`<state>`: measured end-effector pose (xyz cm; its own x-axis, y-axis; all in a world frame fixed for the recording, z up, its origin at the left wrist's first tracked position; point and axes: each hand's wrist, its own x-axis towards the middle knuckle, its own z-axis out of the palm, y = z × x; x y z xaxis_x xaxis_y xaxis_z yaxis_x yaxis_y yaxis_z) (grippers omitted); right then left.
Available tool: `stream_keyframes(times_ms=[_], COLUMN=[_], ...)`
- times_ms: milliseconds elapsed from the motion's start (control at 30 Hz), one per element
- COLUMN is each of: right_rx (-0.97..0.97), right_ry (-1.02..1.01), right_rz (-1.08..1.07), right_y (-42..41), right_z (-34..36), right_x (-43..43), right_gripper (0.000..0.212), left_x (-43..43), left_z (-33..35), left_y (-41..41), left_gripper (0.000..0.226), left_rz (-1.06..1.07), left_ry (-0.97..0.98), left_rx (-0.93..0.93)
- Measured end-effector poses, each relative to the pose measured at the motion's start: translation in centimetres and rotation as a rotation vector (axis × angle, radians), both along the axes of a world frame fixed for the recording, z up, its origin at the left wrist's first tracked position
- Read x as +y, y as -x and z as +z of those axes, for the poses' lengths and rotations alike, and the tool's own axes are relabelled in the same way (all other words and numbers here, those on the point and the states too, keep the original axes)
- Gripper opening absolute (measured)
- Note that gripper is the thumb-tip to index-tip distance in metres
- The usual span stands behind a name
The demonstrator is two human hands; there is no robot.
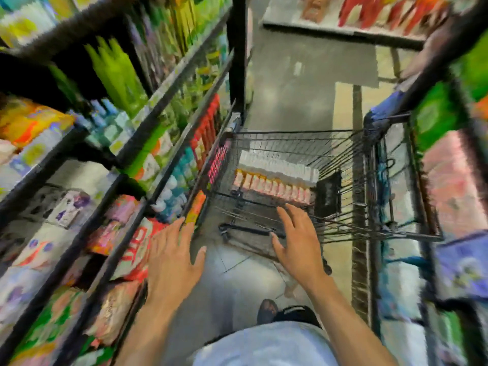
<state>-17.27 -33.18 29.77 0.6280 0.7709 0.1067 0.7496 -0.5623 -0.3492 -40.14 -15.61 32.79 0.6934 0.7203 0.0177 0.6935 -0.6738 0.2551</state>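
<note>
A black wire shopping cart (338, 143) stands in a shop aisle in front of me. A pack of white bottles with orange and pink labels (274, 178) lies in its basket. The cart's black handle bar (245, 229) is at its near end. My right hand (295, 241) hovers over the right part of that bar with fingers spread and straight, holding nothing. My left hand (174, 257) is spread out to the left of the cart, close to the shelf edge, and holds nothing. The picture is blurred.
Black shelving (126, 165) full of coloured packets and bottles runs along the left. More stocked shelves (454, 180) line the right, close to the cart. Grey floor (295, 83) stretches ahead to another shelf (343, 27). My foot (266, 310) is on the floor below.
</note>
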Motion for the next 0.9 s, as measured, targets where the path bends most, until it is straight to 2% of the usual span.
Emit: stream_keyframes(times_ms=[333, 900], right_rx=[0.089, 0.191], right_ry=[0.050, 0.174], right_rz=[-0.049, -0.161], right_y=[-8.9, -18.5], right_z=[-2.1, -8.3], right_x=[2.4, 18.3], right_gripper=[0.068, 0.065], left_x=[3.4, 21.8], left_z=[-0.6, -9.4], left_y=[-13.4, -27.8], left_gripper=[0.066, 0.064], left_rz=[-0.133, -0.315], left_ry=[0.015, 0.146], left_rx=[0.078, 0.225])
